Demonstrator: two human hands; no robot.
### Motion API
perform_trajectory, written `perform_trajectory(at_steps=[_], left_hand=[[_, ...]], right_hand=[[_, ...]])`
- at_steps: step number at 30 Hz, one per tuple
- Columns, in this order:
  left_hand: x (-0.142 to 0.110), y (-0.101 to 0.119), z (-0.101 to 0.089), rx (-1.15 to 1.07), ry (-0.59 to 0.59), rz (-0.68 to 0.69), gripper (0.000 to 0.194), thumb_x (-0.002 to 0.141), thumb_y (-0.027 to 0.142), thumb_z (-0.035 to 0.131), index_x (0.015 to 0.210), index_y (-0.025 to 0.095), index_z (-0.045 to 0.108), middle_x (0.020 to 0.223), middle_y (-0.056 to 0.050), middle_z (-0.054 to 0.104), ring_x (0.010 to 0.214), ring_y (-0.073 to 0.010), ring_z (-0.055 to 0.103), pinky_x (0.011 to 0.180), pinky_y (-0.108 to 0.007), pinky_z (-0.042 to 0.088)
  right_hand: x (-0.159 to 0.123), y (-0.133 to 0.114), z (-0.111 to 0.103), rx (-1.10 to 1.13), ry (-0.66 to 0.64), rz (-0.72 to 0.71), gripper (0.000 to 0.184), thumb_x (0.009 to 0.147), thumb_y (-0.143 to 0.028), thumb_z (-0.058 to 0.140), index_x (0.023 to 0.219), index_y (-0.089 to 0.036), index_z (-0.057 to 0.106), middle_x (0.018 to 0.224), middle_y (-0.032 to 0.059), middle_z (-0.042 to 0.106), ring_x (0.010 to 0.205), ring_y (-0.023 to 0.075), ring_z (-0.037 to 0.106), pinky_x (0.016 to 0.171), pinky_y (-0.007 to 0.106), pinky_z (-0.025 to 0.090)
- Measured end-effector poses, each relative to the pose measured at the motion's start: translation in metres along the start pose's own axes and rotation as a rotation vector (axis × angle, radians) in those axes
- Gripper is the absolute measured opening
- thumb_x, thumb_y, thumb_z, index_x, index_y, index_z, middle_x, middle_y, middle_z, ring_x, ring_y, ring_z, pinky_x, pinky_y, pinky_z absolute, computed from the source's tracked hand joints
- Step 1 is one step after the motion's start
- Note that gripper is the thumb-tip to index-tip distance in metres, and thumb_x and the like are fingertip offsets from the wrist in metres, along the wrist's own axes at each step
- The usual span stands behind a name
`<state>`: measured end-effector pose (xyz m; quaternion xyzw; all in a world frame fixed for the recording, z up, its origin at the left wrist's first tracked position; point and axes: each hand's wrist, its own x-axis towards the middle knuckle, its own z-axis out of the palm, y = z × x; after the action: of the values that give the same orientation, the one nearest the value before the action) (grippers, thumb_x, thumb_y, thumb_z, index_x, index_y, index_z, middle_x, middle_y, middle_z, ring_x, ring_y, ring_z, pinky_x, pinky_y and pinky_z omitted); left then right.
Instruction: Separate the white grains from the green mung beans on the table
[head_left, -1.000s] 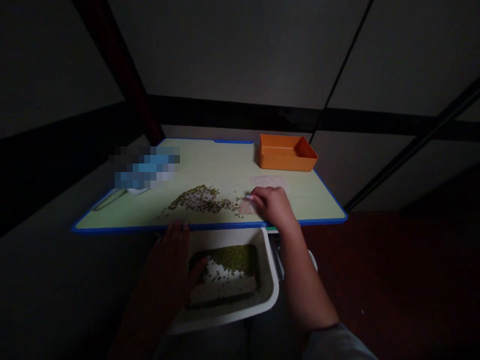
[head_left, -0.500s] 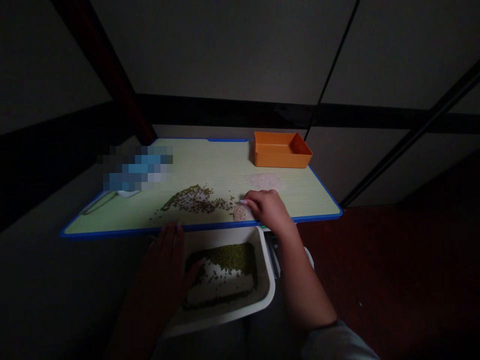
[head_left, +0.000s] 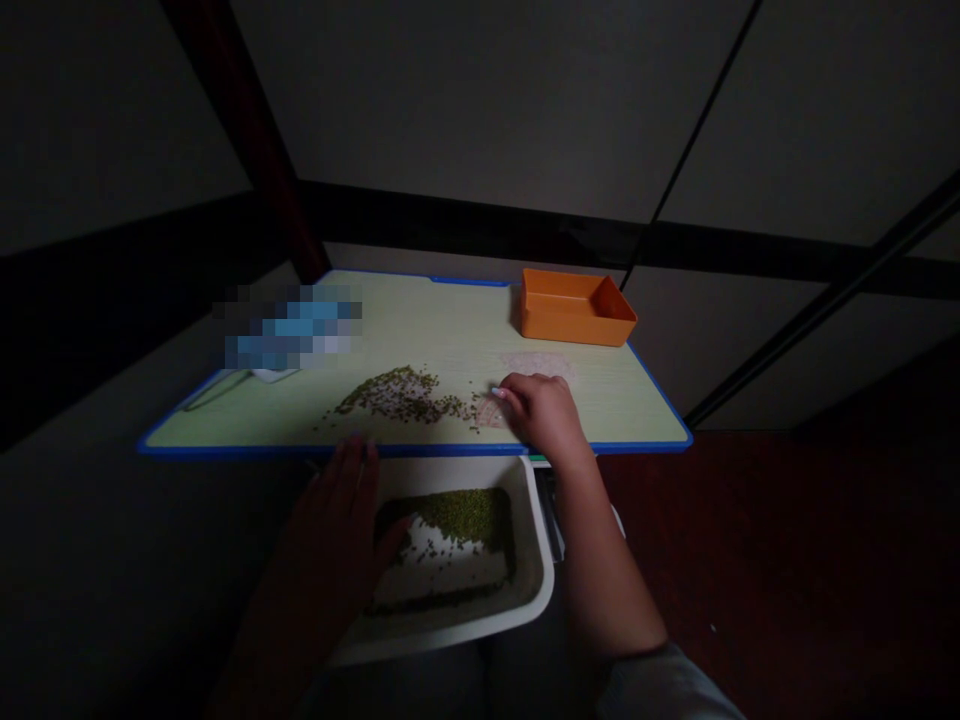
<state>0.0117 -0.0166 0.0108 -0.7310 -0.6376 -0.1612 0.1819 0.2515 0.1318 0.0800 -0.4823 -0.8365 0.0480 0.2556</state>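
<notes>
My left hand is in shadow at the left side of a white basin. Its fingers stretch toward the table's front edge, and the thumb reaches apart over the basin's inside. Green beans lie in the basin, mostly at its far right. My right hand rests on the table with thumb and forefinger pinched together; anything between them is too small to make out. Beside its fingertips is a reddish protractor pattern, partly covered by the hand. To its left spreads a loose pile of small green and dark beans.
The pale green table has a blue edge. An orange box stands at its back right, near a faint printed patch. A blurred-out blue object is at the left. Panelled walls stand behind.
The view has shifted slightly, so the table and box sit a little farther right. Both hands hold nearly the same places, the right one still pinched by the protractor pattern.
</notes>
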Motion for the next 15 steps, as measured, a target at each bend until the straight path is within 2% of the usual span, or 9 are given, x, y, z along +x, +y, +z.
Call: perform_trajectory(at_steps=[11,15], left_hand=[[-0.0013,-0.0001,0.0021,0.015,-0.011,-0.004,0.088,0.087,0.067,0.020,0.149,0.004,0.014,0.152,-0.027,0.033,0.142,-0.0374,0.032,0.110,-0.054,0.035],[-0.0007,0.0004,0.0025,0.007,-0.015,-0.012,0.086,0.088,0.064,0.023,0.149,0.004,0.015,0.152,-0.027,0.033,0.143,-0.0372,0.031,0.111,-0.053,0.034]], right_hand=[[-0.0051,0.0034,0.0009,0.016,-0.035,-0.018,0.020,0.096,-0.031,0.051,0.087,-0.022,0.067,0.081,0.0030,0.072,0.076,0.0168,0.061,0.074,0.030,0.030],[-0.0072,0.0020,-0.0016,0.030,-0.047,-0.023,0.021,0.096,-0.031,0.050,0.088,-0.022,0.067,0.081,0.0022,0.072,0.076,0.0165,0.061,0.076,0.031,0.031]])
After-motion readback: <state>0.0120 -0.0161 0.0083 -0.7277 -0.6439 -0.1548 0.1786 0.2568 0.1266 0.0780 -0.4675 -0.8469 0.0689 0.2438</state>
